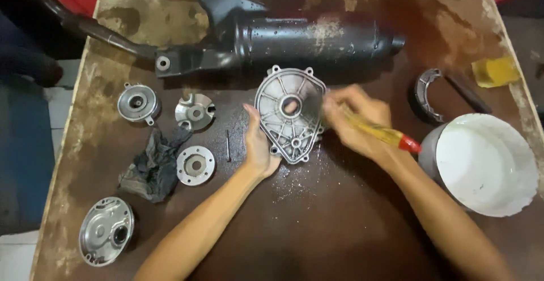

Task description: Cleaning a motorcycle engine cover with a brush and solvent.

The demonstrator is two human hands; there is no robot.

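Observation:
A grey cast metal engine cover (289, 113) with ribs and bolt lugs lies on the wet dark tabletop (340, 224). My left hand (258, 142) grips the cover's left edge, with the thumb raised along it. My right hand (354, 122) holds a brush with a yellow handle and red end (385, 135) and is blurred at the cover's right edge. The bristles are hidden behind my fingers.
A black exhaust muffler (283, 40) lies across the back. Round metal parts (137, 103), (194, 111), (195, 165), (106, 230), a dark rag (150, 165) and a thin pin (228, 145) sit at the left. A white bowl (484, 165), a brake shoe (424, 91) and a yellow sponge (494, 71) are at the right.

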